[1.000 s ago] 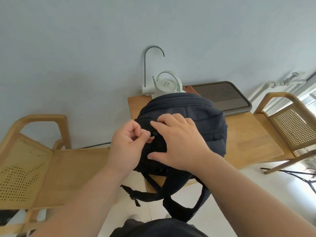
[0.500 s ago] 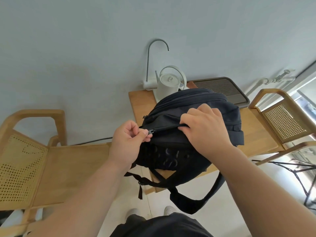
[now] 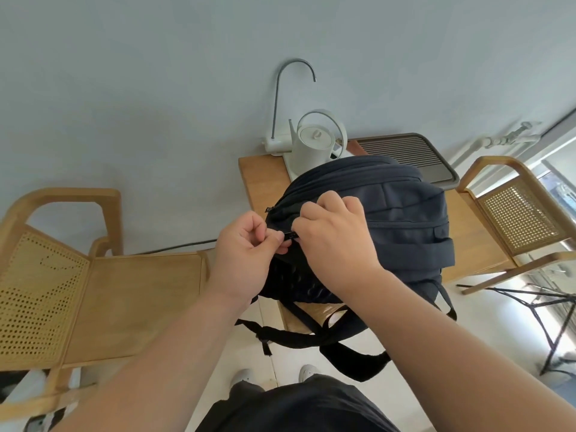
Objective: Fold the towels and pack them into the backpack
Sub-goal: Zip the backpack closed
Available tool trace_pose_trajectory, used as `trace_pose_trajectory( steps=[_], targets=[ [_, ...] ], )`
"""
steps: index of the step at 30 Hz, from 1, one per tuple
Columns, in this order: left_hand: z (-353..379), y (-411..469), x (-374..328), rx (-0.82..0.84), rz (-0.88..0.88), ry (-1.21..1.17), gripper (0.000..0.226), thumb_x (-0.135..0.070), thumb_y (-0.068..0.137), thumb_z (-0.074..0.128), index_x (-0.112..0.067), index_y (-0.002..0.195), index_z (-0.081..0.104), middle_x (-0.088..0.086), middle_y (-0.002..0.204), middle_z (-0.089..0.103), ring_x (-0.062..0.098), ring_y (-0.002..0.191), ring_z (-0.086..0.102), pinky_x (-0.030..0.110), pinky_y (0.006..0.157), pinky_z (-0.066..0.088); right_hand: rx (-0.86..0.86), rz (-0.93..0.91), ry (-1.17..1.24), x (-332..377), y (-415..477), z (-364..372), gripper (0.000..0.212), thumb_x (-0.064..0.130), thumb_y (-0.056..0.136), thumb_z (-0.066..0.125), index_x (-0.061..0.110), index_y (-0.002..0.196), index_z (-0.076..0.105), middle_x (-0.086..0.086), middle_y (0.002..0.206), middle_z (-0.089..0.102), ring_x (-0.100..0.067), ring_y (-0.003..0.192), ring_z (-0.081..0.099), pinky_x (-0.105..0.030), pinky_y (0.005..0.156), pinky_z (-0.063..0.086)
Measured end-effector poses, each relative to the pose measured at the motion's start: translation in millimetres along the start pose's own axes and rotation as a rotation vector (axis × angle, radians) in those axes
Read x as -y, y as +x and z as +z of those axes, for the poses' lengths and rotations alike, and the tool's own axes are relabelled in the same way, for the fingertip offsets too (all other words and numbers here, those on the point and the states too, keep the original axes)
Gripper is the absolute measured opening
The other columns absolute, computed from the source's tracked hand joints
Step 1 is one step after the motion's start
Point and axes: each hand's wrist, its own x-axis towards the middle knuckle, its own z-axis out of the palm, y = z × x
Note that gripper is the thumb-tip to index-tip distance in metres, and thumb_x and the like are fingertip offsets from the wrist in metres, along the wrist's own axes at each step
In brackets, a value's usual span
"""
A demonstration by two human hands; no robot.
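as left hand [image 3: 246,254] pinches its zip pull [image 3: 288,236], the backpack [image 3: 405,219] sits straps [image 3: 293,336] nearward.

A light wooden table [image 3: 260,182] stands against a pale grey-blue wall [image 3: 140,88]. At the table's back edge sits a white kettle [image 3: 313,149] with a hoop handle. Just left of it, a white base carries a tall, curved metal spout [image 3: 276,98]. A grey slatted tray [image 3: 408,151] lies on the table's back right corner. A wooden chair with a cane back [image 3: 140,307] stands to the left of the table, and another such chair [image 3: 523,219] stands to its right. A black cable [image 3: 187,246] runs along the foot of the wall left of the table. Farther right of the table, a white pipe [image 3: 498,140] follows the wall and thin black stand legs [image 3: 545,313] spread over the pale floor [image 3: 498,353].
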Motion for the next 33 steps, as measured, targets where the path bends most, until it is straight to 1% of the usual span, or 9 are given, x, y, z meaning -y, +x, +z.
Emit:
trace_pose_trajectory(
  steps=[3, 10, 14, 17, 21, 24, 26, 28, 33],
  targets=[
    [1, 2, 6, 0.043, -0.009, -0.023, 0.035, 0.007, 0.093, 0.061, -0.013, 0.071, 0.042, 0.008, 0.071, 0.068, 0.026, 0.083, 0.075, 0.039, 0.084, 0.06, -0.058, -0.026, -0.037, -9, -9, 7, 0.022, 0.011, 0.082, 0.064, 0.023, 0.067, 0.055, 0.009, 0.071, 0.04, -0.021, 0.082, 0.046, -0.038, 0.073, 0.035],
    [4, 15, 10, 0.14, -0.011, -0.028, 0.032, 0.006, 0.094, 0.06, -0.011, 0.073, 0.043, 0.01, 0.074, 0.071, 0.025, 0.084, 0.075, 0.035, 0.083, 0.06, -0.142, -0.017, -0.108, -37, -23, 1, 0.029, 0.029, 0.098, 0.061, 0.027, 0.069, 0.064, 0.011, 0.07, 0.048, -0.019, 0.082, 0.047, -0.039, 0.076, 0.037],
    [-7, 20, 32, 0.1, -0.094, 0.004, 0.034, 0.005, 0.094, 0.06, -0.013, 0.071, 0.042, 0.01, 0.074, 0.071, 0.026, 0.082, 0.074, 0.037, 0.084, 0.06, -0.07, -0.014, -0.117, -62, -30, -1, 0.036, 0.041, 0.103, 0.047, 0.029, 0.078, 0.071, 0.012, 0.074, 0.052, -0.02, 0.088, 0.049, -0.041, 0.081, 0.038],
    [0, 14, 49, 0.088, -0.144, -0.001, 0.035, 0.002, 0.094, 0.061, -0.014, 0.07, 0.042, 0.013, 0.076, 0.071, 0.026, 0.081, 0.075, 0.039, 0.085, 0.059, 0.028, 0.103, -0.134, -67, -35, -5, 0.041, 0.044, 0.103, 0.04, 0.032, 0.081, 0.072, 0.014, 0.075, 0.055, -0.018, 0.093, 0.047, -0.039, 0.085, 0.035],
    [2, 9, 61, 0.042, -0.186, -0.109, 0.035, 0.006, 0.094, 0.06, -0.013, 0.07, 0.042, 0.008, 0.07, 0.068, 0.025, 0.08, 0.075, 0.035, 0.078, 0.059, 0.07, 0.117, -0.137, -35, -29, -18, 0.02, 0.037, 0.094, 0.051, 0.029, 0.096, 0.069, 0.011, 0.089, 0.059, -0.023, 0.1, 0.048, -0.042, 0.086, 0.035],
    [-2, 6, 66, 0.038, -0.197, -0.175, 0.035, 0.01, 0.093, 0.059, -0.012, 0.072, 0.042, 0.009, 0.07, 0.066, 0.023, 0.076, 0.073, 0.035, 0.074, 0.058, 0.135, -0.038, -0.11, -1, -21, -8, 0.032, 0.043, 0.087, 0.057, 0.022, 0.111, 0.063, 0.004, 0.102, 0.059, -0.028, 0.105, 0.049, -0.045, 0.09, 0.035],
    [-5, 5, 69, 0.026, -0.185, -0.165, 0.035, 0.01, 0.093, 0.059, -0.012, 0.072, 0.042, 0.008, 0.068, 0.065, 0.022, 0.076, 0.073, 0.033, 0.072, 0.058, 0.15, -0.113, -0.091, 10, -18, 8, 0.008, 0.026, 0.088, 0.06, 0.019, 0.088, 0.064, 0.002, 0.083, 0.053, -0.028, 0.094, 0.048, -0.045, 0.083, 0.036],
    [-11, 6, 73, -0.007, -0.18, -0.155, 0.036, 0.011, 0.093, 0.059, -0.013, 0.071, 0.041, 0.004, 0.065, 0.065, 0.022, 0.076, 0.073, 0.032, 0.072, 0.057, 0.174, -0.115, -0.092, 12, -16, 16, 0.018, 0.011, 0.084, 0.055, 0.019, 0.068, 0.055, 0.003, 0.067, 0.042, -0.026, 0.08, 0.044, -0.043, 0.074, 0.037],
    [-26, 6, 94, -0.074, -0.231, -0.131, 0.039, 0.011, 0.092, 0.059, -0.014, 0.07, 0.039, 0.005, 0.064, 0.064, 0.024, 0.075, 0.073, 0.033, 0.072, 0.057, 0.081, -0.166, -0.139, -2, -17, 26, 0.023, 0.002, 0.082, 0.053, 0.019, 0.066, 0.049, 0.004, 0.066, 0.04, -0.023, 0.076, 0.043, -0.043, 0.071, 0.04]
  ],
)
